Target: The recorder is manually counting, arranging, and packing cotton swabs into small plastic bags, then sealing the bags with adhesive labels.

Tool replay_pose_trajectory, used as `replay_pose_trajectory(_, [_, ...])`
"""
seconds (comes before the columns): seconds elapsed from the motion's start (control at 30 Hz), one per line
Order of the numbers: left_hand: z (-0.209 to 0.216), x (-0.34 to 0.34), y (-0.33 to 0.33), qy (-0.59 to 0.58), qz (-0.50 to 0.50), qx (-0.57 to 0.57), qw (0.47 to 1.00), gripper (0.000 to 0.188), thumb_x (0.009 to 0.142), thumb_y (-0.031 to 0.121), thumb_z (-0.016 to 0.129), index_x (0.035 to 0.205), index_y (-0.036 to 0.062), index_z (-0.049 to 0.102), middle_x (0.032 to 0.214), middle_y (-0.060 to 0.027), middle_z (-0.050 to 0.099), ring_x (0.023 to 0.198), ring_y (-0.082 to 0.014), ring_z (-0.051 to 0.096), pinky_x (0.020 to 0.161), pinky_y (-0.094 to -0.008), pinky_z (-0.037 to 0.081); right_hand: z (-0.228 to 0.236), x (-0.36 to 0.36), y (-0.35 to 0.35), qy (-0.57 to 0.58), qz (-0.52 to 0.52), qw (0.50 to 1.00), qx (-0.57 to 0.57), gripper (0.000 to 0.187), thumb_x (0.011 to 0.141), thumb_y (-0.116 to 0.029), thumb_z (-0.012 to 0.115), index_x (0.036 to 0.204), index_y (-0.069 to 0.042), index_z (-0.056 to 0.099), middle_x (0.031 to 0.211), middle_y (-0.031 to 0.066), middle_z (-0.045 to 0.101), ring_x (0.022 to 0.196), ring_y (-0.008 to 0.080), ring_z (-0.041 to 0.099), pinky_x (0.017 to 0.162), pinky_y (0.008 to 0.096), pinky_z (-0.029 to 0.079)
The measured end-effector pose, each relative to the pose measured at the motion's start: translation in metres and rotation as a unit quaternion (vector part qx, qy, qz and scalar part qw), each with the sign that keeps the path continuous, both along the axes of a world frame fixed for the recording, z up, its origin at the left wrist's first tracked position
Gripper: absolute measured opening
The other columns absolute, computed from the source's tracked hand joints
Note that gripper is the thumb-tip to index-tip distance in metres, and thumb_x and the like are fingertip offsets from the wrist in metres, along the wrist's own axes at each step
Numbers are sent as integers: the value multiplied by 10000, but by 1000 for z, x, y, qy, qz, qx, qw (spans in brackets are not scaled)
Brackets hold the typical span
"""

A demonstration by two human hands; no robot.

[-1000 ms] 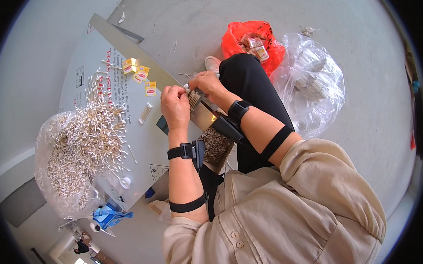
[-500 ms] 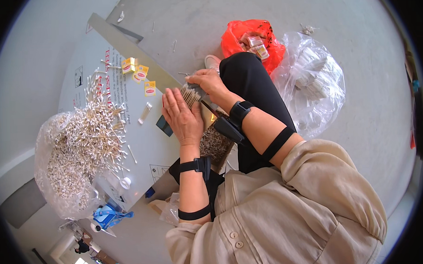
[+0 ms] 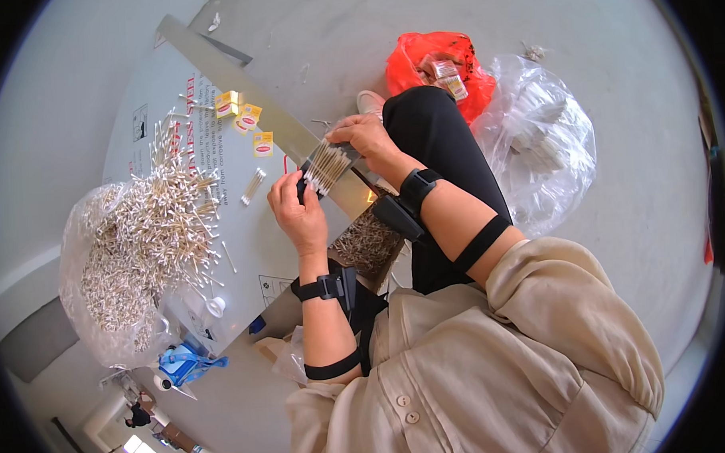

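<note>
A flat row of cotton swabs lies between my two hands, above the table's edge. My left hand has its fingers bent at the row's lower left end, against a dark piece under the swabs. My right hand pinches the far right end, where something greyish and see-through shows beneath; I cannot make out what it is. To the left, a large heap of loose cotton swabs spills from a clear plastic bag. A small filled pack of swabs lies on the table.
Several small yellow-and-white cards lie on the metal-sheet table. Below my hands, an open box holds more swabs. On the floor stand a red bag with packs and a clear bag with white packs. A blue item is at lower left.
My left hand has drawn back from lying flat over the swabs to curled fingers at their lower end. More of the row now shows. My right hand keeps its grip.
</note>
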State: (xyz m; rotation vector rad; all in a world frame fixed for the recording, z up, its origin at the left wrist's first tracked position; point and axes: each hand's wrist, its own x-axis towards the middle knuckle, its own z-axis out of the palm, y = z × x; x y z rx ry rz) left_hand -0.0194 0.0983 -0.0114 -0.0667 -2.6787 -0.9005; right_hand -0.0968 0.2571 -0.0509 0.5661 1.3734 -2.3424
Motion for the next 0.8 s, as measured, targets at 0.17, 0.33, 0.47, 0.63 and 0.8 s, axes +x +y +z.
replay_pose_trajectory(0.17, [5, -14, -11, -43, 5, 4, 999, 196, 741, -12, 681, 930, 36, 660, 941, -84, 617, 939, -290, 564, 822, -392, 474, 5, 0, -4, -6, -24, 1000, -13, 55, 720, 17, 729, 741, 48, 688, 687, 94, 669, 582, 157, 619, 557, 290, 495])
replay_pose_trajectory(0.33, [4, -22, -12, -73, 18, 36, 996, 125, 753, -2, 681, 871, 37, 670, 844, -66, 616, 851, -271, 587, 744, -383, 484, 4, -1, -5, -14, -17, 1000, -9, 51, 726, 19, 727, 734, 44, 684, 686, 93, 670, 580, 156, 619, 551, 294, 496])
replay_pose_trajectory(0.47, [5, -25, -13, -72, 17, 16, 997, 103, 760, 3, 677, 861, 26, 672, 810, -71, 609, 782, -259, 605, 699, -370, 499, 5, -1, -6, -12, -20, 1000, -13, 49, 731, 18, 725, 728, 41, 682, 681, 90, 669, 579, 154, 618, 547, 295, 495])
replay_pose_trajectory(0.63, [11, -25, -10, -79, -13, 28, 996, 100, 765, -4, 668, 862, 20, 668, 794, -86, 602, 667, -233, 617, 609, -336, 507, -1, -1, -4, -12, -22, 1000, -17, 53, 730, 16, 728, 727, 41, 682, 679, 86, 668, 580, 151, 616, 549, 292, 492])
replay_pose_trajectory(0.8, [11, -23, -10, -55, -19, -1, 998, 107, 753, -9, 677, 857, 17, 668, 781, -91, 605, 625, -221, 616, 580, -330, 500, -6, -2, -5, 0, 4, 1000, 5, 41, 761, -28, 727, 776, 2, 704, 721, 67, 690, 601, 142, 646, 575, 272, 518])
